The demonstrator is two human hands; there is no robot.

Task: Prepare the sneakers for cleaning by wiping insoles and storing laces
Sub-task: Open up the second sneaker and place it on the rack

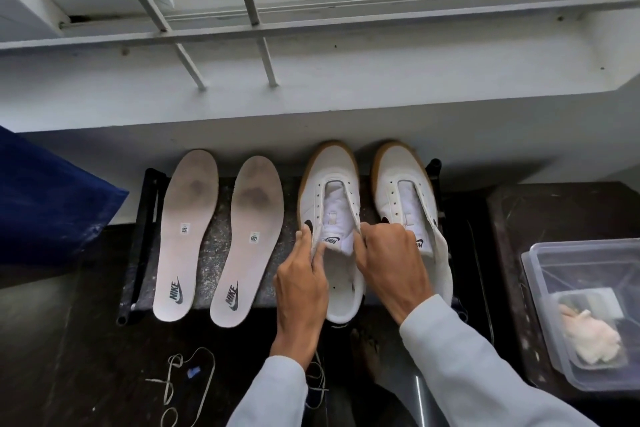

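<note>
Two white sneakers with gum soles stand side by side on a low black rack [143,218], both without laces. My left hand [303,274] pinches the left edge of the left sneaker's [329,184] opening. My right hand [388,260] grips the right edge of the same opening, fingers curled over it. The right sneaker [405,184] stands untouched beside it. Two soiled white insoles lie on the rack to the left, the left insole [187,236] and the right insole [247,243]. A loose lace [187,381] lies on the dark floor below; another lace [320,381] shows between my sleeves.
A clear plastic container [540,305] with a pale cloth [588,336] inside sits on a dark surface at the right. A blue fabric [45,198] hangs at the left. A white window ledge [311,80] with bars runs behind the rack.
</note>
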